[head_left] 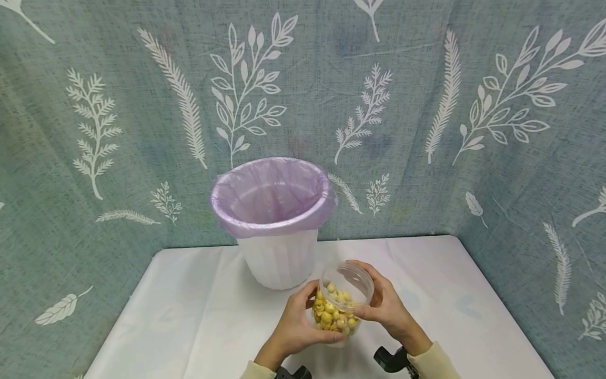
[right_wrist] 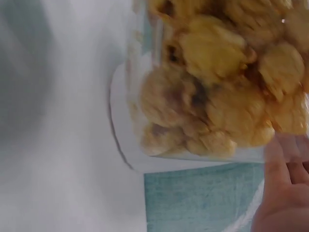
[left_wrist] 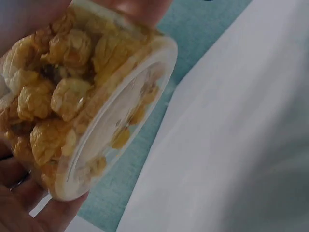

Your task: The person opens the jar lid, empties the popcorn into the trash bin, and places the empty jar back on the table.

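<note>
A clear plastic jar (head_left: 334,317) of yellow caramel popcorn is held between both hands, tilted, in front of the bin. My left hand (head_left: 297,322) grips the jar's body, thumb across its near side and fingers round the far left. At the jar's top, my right hand (head_left: 385,301) grips the clear round lid (head_left: 347,286), thumb on the near edge and fingers behind it. In the left wrist view, the jar's base (left_wrist: 118,125) faces the camera. Popcorn pieces (right_wrist: 212,48) fill much of the right wrist view, with right-hand fingers (right_wrist: 277,166) at the jar's lower edge.
A white bin (head_left: 279,258) lined with a purple bag (head_left: 274,223) stands behind the hands, towards the left. A white cloth covers the table (head_left: 203,316). Grey-green leaf-patterned curtains (head_left: 303,105) enclose the back and sides.
</note>
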Available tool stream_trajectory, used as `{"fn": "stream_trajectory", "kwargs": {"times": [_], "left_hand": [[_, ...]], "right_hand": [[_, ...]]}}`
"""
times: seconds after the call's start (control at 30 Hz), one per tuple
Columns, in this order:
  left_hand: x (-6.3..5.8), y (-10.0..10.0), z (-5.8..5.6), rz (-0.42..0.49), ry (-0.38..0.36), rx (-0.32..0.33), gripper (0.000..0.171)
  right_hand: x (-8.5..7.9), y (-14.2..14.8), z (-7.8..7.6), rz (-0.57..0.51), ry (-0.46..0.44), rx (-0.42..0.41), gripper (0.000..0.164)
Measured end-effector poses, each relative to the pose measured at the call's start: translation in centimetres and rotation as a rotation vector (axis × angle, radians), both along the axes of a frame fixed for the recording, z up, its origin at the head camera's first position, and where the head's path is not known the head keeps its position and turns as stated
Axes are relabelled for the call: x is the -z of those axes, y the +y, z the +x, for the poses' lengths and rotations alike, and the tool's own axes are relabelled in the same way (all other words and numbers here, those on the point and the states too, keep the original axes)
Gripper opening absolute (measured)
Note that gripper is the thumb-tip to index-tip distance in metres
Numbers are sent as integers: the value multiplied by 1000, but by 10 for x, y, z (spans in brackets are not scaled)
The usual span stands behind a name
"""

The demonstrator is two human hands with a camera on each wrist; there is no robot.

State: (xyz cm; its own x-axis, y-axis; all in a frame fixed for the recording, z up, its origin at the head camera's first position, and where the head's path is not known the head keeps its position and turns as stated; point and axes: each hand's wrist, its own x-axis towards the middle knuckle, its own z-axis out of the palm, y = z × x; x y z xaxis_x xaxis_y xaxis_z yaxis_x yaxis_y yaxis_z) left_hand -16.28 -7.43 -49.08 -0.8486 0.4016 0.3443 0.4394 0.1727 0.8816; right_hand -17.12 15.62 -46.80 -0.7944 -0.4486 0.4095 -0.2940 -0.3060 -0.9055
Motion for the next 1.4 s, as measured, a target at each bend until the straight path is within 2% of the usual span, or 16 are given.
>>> {"fn": "stream_trajectory", "kwargs": {"times": [0.17,0.57,0.73,0.97,1.13,1.4], "left_hand": [[1,-3,0,-1,-13,44,85],[7,-4,2,-14,-8,37,85],[10,-7,3,-18,-12,10,85],[12,-11,3,-22,-23,-16,84],[12,-13,5,-42,-50,-21,85],[12,-16,5,-15,-36,-10,85]], "right_hand": [[-2,5,0,-2,-14,-38,79],[-9,10,-2,-16,30,-10,80],[-11,20,-4,7,60,68,77],[0,40,-13,136,68,256,72],[16,55,-20,223,-18,366,73],[37,66,-30,394,-101,462,79]]}}
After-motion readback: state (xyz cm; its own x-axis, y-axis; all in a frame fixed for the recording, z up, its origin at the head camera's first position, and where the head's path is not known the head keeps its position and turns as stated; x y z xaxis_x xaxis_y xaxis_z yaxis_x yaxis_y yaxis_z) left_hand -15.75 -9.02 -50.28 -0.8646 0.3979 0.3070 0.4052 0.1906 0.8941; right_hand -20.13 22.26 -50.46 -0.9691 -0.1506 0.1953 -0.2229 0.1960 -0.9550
